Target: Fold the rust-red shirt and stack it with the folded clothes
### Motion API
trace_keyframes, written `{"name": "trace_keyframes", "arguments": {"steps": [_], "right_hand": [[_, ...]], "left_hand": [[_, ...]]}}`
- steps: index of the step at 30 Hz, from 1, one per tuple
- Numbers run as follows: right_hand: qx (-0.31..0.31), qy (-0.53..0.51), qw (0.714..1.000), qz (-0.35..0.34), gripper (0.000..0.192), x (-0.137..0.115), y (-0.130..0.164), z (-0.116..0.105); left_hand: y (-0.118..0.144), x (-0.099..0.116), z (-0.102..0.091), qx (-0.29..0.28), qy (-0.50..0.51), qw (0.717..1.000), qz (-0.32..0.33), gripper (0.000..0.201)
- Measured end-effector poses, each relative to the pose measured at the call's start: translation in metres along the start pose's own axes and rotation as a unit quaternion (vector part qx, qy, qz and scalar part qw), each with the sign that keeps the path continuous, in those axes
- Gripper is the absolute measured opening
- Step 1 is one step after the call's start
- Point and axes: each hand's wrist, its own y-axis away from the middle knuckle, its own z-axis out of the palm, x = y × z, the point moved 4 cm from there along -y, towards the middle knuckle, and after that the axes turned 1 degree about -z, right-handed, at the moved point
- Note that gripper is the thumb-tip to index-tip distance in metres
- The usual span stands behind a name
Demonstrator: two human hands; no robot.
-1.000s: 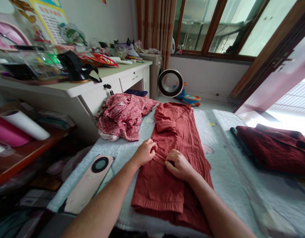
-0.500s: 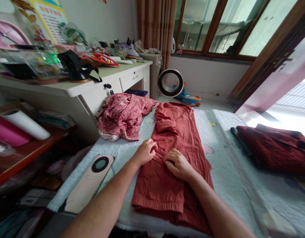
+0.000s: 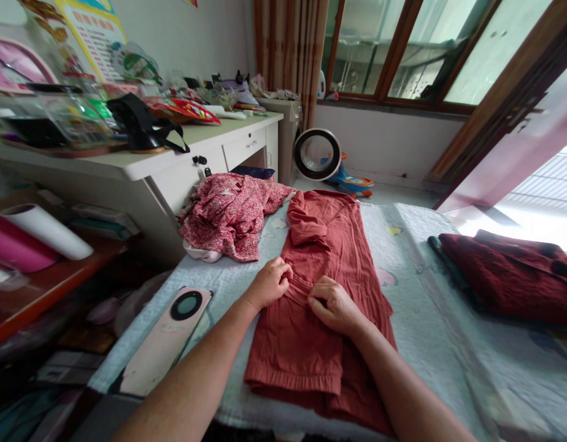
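Two hands pinch the rust-red garment (image 3: pixel 327 270) laid lengthwise on the bed (image 3: pixel 431 319): left hand (image 3: pixel 269 282) and right hand (image 3: pixel 334 304) stay curled shut on a mid-cloth fold, barely shifted since a second ago.

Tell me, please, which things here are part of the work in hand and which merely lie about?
In hand: rust-red cotton garment, pinched by left hand and right hand.
Lying about: crumpled red floral cloth; pink phone; folded dark maroon clothing; white paper roll.
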Motion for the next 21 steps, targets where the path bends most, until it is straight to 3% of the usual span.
{"name": "trace_keyframes", "arguments": {"steps": [11,21], "right_hand": [[0.002,0.004,1.000,0.012,0.023,-0.0021,0.0002,-0.0020],[-0.007,-0.021,0.999,-0.032,0.021,-0.0043,0.0000,-0.0001]], "left_hand": [[0.0001,0.0021,-0.0016,-0.003,-0.003,1.000,-0.006,0.021],[-0.0003,0.0027,-0.0018,-0.001,-0.003,1.000,-0.006,0.020]]}}
